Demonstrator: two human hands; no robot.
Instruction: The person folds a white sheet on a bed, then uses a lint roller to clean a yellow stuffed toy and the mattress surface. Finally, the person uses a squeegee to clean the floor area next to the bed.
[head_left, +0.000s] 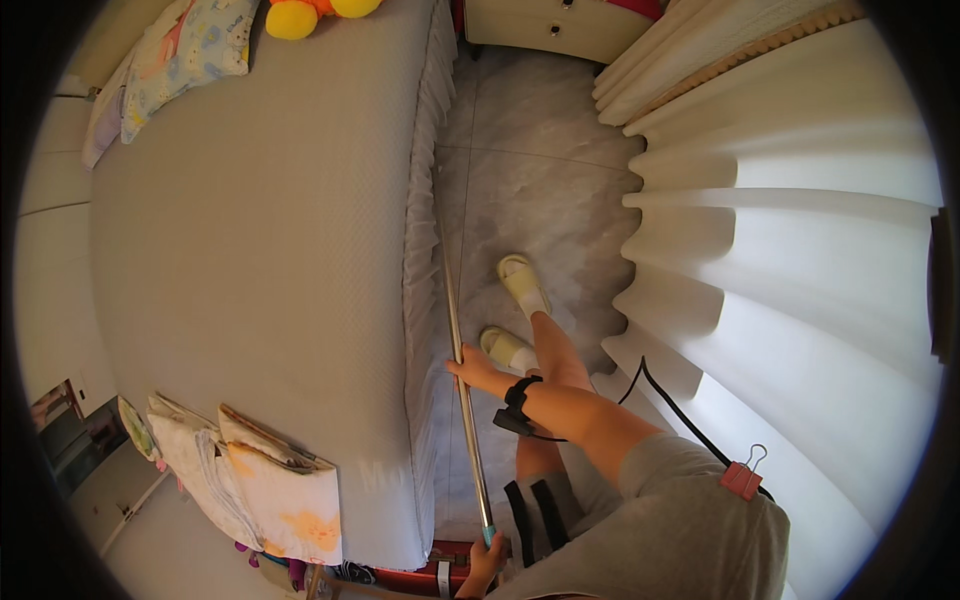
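A long shiny metal pole (469, 431) slants along the side of the bed. My right hand (474, 367), with a black strap and device on the wrist, is wrapped around the pole's middle. Down at the lower edge, my left hand (487, 556) grips the pole's near end by its teal part. The pole's far end runs up beside the ruffled bed skirt (421, 247); its tip cannot be made out there. The bed (262, 247) has a grey quilted cover.
Folded cloths (277, 495) lie on the bed's near corner, pillows (187, 64) at its far end. White curtains (750, 240) hang at right; a drawer cabinet (525, 26) stands ahead. My slippered feet (521, 281) are on the marbled floor (547, 187). A red case (412, 581) sits below the bed's corner.
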